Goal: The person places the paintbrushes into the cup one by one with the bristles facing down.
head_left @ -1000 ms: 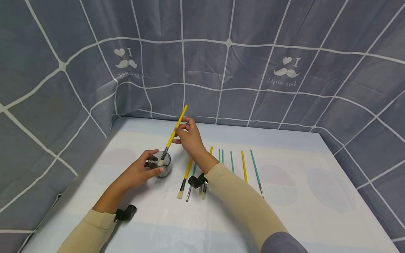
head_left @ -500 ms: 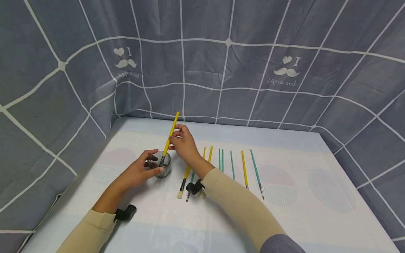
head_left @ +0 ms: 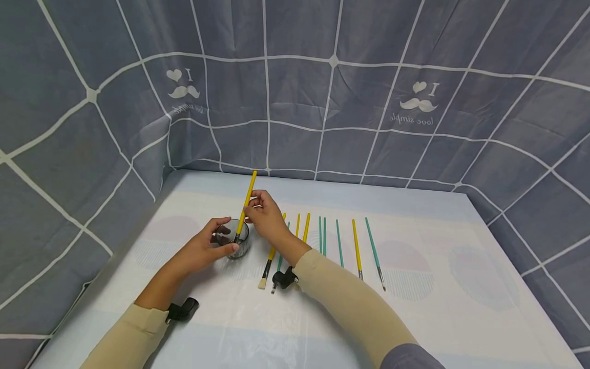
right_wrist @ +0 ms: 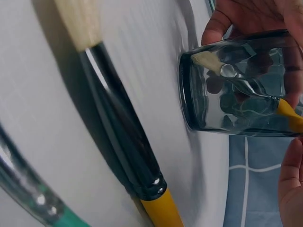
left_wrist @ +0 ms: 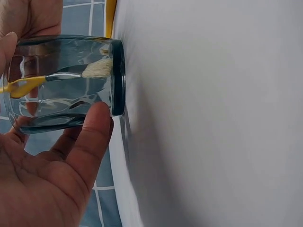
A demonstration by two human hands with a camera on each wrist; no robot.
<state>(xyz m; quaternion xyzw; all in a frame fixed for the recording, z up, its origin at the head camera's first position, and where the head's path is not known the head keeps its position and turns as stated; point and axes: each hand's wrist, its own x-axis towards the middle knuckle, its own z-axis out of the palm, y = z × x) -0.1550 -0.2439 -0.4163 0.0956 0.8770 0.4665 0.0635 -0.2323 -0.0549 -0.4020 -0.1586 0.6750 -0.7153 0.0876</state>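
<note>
A clear glass cup [head_left: 240,249] stands on the table, and my left hand [head_left: 201,251] curls its fingers and thumb around it. My right hand [head_left: 267,218] pinches a yellow-handled paintbrush [head_left: 248,197] by its handle, just over the cup's rim. Bristles [left_wrist: 98,69] of that brush point down inside the glass, close to its base, in the left wrist view. The handle leans slightly right and rises above my fingers. Nearest my right wrist lies another yellow-handled paintbrush [head_left: 267,268] with a dark ferrule [right_wrist: 124,123], large in the right wrist view.
Several more brushes lie in a row to the right, among them a yellow-handled brush [head_left: 357,243] and a green-handled brush [head_left: 374,251]. My right forearm covers part of the row. A grey curtain [head_left: 299,92] with white lines stands behind the white table [head_left: 461,328].
My right hand has moved down and left, lowering the yellow paintbrush deeper into the glass cup. The brush stands more upright. My left hand has stayed on the cup.
</note>
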